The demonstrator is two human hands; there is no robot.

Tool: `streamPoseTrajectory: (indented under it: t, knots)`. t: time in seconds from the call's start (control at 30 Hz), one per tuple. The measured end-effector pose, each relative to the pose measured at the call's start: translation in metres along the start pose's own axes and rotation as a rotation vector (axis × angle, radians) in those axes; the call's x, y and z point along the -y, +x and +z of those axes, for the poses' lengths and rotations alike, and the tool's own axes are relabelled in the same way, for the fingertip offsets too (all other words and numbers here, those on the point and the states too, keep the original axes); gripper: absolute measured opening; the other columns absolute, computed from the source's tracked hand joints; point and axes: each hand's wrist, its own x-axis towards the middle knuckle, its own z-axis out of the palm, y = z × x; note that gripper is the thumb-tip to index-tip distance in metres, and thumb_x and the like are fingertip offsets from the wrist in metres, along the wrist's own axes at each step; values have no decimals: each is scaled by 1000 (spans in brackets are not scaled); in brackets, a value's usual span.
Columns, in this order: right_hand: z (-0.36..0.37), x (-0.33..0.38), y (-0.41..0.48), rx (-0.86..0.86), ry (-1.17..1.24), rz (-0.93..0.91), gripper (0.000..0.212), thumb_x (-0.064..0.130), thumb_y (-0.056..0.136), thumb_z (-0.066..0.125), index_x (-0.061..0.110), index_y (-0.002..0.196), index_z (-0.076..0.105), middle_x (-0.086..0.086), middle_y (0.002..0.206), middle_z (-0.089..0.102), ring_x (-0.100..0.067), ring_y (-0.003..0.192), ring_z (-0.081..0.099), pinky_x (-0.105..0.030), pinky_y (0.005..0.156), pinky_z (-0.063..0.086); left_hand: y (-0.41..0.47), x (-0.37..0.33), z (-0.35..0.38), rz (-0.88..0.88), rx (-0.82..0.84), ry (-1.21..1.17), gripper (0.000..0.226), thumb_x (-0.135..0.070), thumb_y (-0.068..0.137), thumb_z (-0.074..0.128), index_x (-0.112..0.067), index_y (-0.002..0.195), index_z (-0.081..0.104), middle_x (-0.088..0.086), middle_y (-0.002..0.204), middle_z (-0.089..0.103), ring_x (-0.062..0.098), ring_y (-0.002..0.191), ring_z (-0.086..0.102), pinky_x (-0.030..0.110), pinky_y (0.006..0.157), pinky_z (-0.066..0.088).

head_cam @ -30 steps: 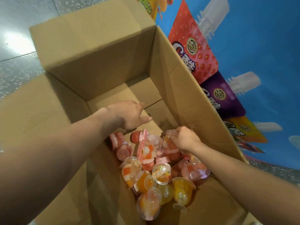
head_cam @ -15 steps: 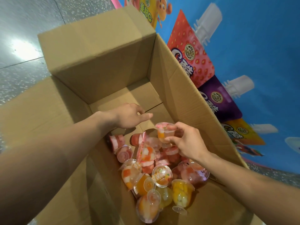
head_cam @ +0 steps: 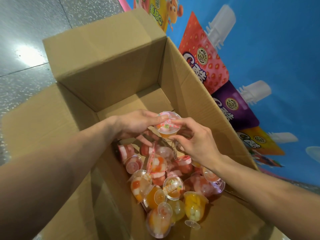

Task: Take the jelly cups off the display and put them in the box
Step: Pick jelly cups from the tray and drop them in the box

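Note:
An open cardboard box (head_cam: 110, 70) stands on the floor below me. Several jelly cups (head_cam: 173, 186) with red, orange and yellow fruit lie heaped on its bottom, some on their sides. Above the heap both hands hold one jelly cup (head_cam: 167, 126) with a pink printed lid, nearly upright. My left hand (head_cam: 138, 124) pinches the lid's rim from the left. My right hand (head_cam: 195, 141) grips the cup's lower body and stem from the right.
A blue display panel (head_cam: 277, 66) printed with pouch pictures stands right against the box's right wall. Grey speckled floor tiles (head_cam: 26, 32) lie to the left and behind. The far half of the box bottom (head_cam: 138, 104) is bare cardboard.
My right hand lifted one cup out of the heap and raised it. My left hand moved right and took hold of the cup's lid. The camera tilted slightly.

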Motion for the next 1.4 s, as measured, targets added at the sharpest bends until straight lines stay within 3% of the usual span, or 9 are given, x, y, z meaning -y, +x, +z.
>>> streamPoseTrajectory:
  t: [0.2, 0.33, 0.4, 0.53, 0.6, 0.83, 0.97, 1.1, 1.4]
  knots:
    - [-6, 11, 3, 66, 10, 132, 64, 37, 80, 82, 26, 131, 44, 7, 127, 63, -4, 114, 63, -25, 91, 56, 4, 0, -3, 12, -105, -97, 15, -25, 97, 60, -17, 106, 70, 14, 101, 77, 32, 100, 73, 35, 79, 61]
    - [3, 1, -7, 133, -149, 323, 17, 42, 95, 63, 27, 92, 59, 10, 78, 68, -4, 71, 65, -31, 64, 54, 3, -2, -15, 27, -258, -92, 26, -25, 96, 63, -12, 118, 67, 15, 98, 77, 31, 96, 74, 33, 75, 61]
    - [19, -2, -15, 298, -232, 456, 25, 45, 97, 58, 29, 79, 55, 9, 65, 66, -4, 63, 64, -29, 61, 47, 3, -2, -22, 22, -300, -88, 32, -24, 95, 64, -10, 123, 64, 16, 100, 76, 30, 94, 74, 32, 72, 62]
    - [56, 8, -23, 542, -276, 692, 62, 76, 87, 47, 21, 111, 60, -6, 109, 70, -28, 104, 65, -36, 82, 53, 4, 1, -33, 20, -333, -99, 37, -25, 93, 67, -7, 126, 63, 16, 100, 76, 27, 90, 76, 34, 72, 62]
    - [67, 16, -20, 563, -285, 714, 77, 83, 83, 45, 19, 123, 58, -6, 116, 66, -30, 109, 62, -37, 83, 52, 3, 3, -35, 23, -332, -94, 36, -25, 93, 67, -7, 124, 65, 15, 100, 76, 28, 91, 75, 34, 72, 62]
    - [76, 31, -1, 636, -348, 796, 21, 30, 93, 58, 16, 108, 62, -9, 110, 68, -29, 88, 57, -29, 72, 45, 2, 9, -37, 25, -308, -47, 30, -27, 94, 67, -10, 119, 68, 13, 99, 77, 30, 93, 75, 34, 73, 61]
    - [53, 23, 6, 552, -181, 900, 14, 14, 90, 57, 22, 97, 67, -5, 89, 70, -25, 73, 72, -29, 61, 58, -5, 1, -42, 54, -288, 4, 30, -28, 91, 69, -10, 116, 71, 12, 96, 77, 25, 87, 75, 32, 69, 63]
    - [12, 20, 13, 376, 112, 958, 18, 25, 95, 69, 11, 107, 68, -15, 96, 74, -34, 78, 75, -48, 67, 63, -21, -22, -48, 125, -274, 46, 21, -25, 90, 70, -14, 106, 75, 13, 91, 77, 16, 73, 73, 18, 52, 55]
    - [-105, 140, 12, 158, 345, 791, 17, 26, 99, 63, 21, 114, 71, -14, 93, 77, -33, 82, 76, -47, 78, 63, -102, -107, -17, 234, -283, 1, 55, -42, 69, 76, -4, 106, 65, 14, 86, 75, 18, 71, 70, 28, 63, 61]
